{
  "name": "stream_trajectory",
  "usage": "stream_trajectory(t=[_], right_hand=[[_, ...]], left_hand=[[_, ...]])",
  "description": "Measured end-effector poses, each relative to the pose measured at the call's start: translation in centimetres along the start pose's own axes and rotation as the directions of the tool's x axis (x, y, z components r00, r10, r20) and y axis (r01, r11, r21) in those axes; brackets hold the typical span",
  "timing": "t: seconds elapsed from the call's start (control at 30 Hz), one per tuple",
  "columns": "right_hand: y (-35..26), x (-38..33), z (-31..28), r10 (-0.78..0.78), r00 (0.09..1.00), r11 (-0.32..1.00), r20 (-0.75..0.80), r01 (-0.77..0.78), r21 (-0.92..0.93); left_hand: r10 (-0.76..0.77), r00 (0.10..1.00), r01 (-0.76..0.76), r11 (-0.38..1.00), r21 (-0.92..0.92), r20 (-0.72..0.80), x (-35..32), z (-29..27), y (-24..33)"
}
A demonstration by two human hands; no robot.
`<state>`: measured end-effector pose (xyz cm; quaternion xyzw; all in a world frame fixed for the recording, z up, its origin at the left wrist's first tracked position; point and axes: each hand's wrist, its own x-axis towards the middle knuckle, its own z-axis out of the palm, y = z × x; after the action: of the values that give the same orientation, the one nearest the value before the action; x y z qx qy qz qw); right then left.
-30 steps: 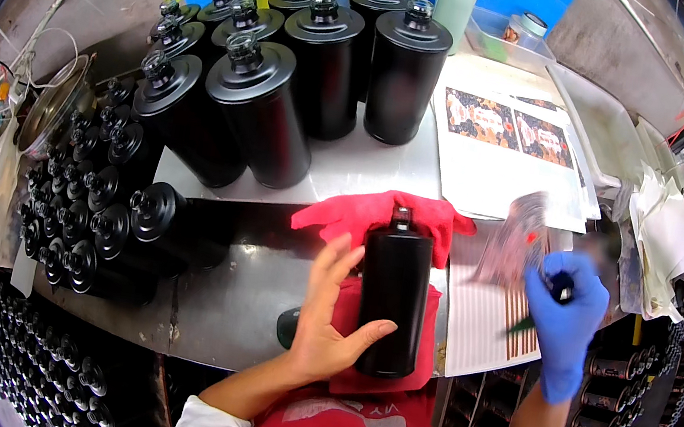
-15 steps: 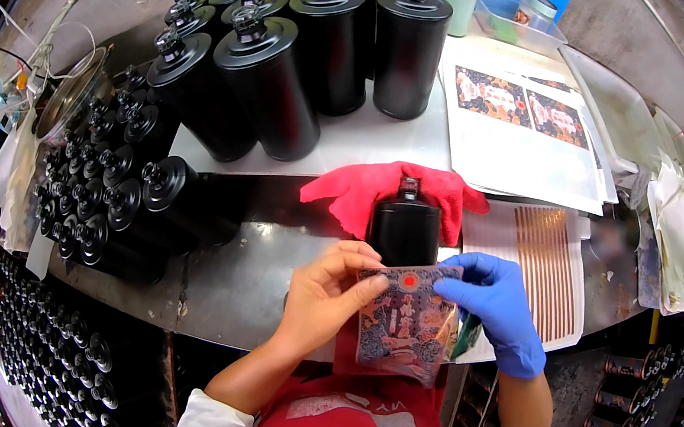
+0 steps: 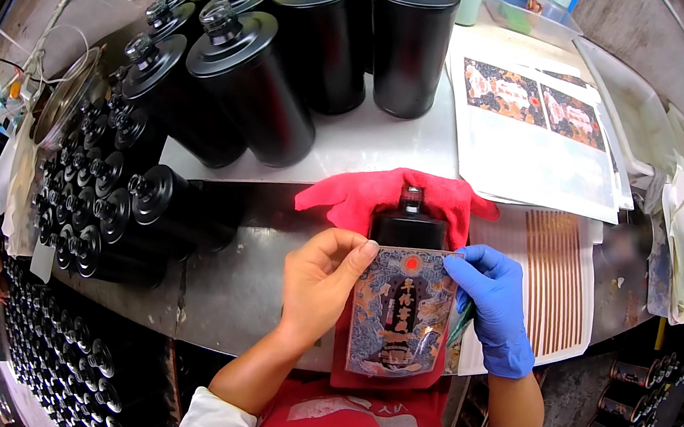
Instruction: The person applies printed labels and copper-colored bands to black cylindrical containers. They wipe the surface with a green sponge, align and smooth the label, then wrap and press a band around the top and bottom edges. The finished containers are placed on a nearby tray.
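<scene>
The black bottle [image 3: 407, 223] lies on its side on a red cloth [image 3: 379, 197] at the near edge of the surface [image 3: 248, 288], neck pointing away from the person. A patterned blue label [image 3: 399, 322] now covers most of its body. Half a second ago the label was held just above and only partly set down; a second ago the bottle was bare, gripped by the left hand, while the right hand was lifting the label from the striped backing sheet [image 3: 556, 278] alongside.

The left hand [image 3: 319, 280], bare, holds the label's left edge with its fingers closed on it. The right hand [image 3: 496, 301], in a blue glove, pinches the right edge. Both are positioned level across the bottle.

Judgement: the label is placed but probably not yet pressed flat. Upright black bottles [image 3: 322, 45] stand behind, well apart from the work.
</scene>
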<state>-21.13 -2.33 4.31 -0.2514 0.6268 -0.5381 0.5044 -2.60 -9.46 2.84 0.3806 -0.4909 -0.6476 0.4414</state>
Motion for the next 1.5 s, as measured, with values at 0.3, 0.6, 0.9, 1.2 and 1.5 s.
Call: stream_trajectory(t=[0.3,0.6,0.9,1.2,1.5], right_hand=[[-0.3,1.2,0.3,0.007,0.999,0.999,-0.031,-0.006,0.033],[0.3,2.0,0.2,0.042,0.999,0.999,-0.005,-0.042,0.024],[1.2,-0.3,-1.2,0.172,0.981,0.984,0.09,-0.175,0.03],[4.3,-6.0,-2.6,0.357,0.905,0.933,0.232,-0.359,-0.038],[4.8,-6.7,-2.1,0.298,0.933,0.955,0.2,-0.292,-0.061]], left_hand=[[0.015,0.999,-0.016,0.999,-0.037,-0.04,0.9,0.5,-0.3],[-0.045,0.999,0.044,0.999,-0.031,-0.024,1.6,0.2,-1.0],[-0.229,0.961,0.249,0.959,-0.133,0.153,-1.9,-1.7,-0.7],[-0.327,0.898,0.359,0.931,-0.06,0.296,-7.1,-3.2,-1.5],[-0.241,0.928,0.237,0.97,0.048,0.283,-8.0,-3.5,-2.8]])
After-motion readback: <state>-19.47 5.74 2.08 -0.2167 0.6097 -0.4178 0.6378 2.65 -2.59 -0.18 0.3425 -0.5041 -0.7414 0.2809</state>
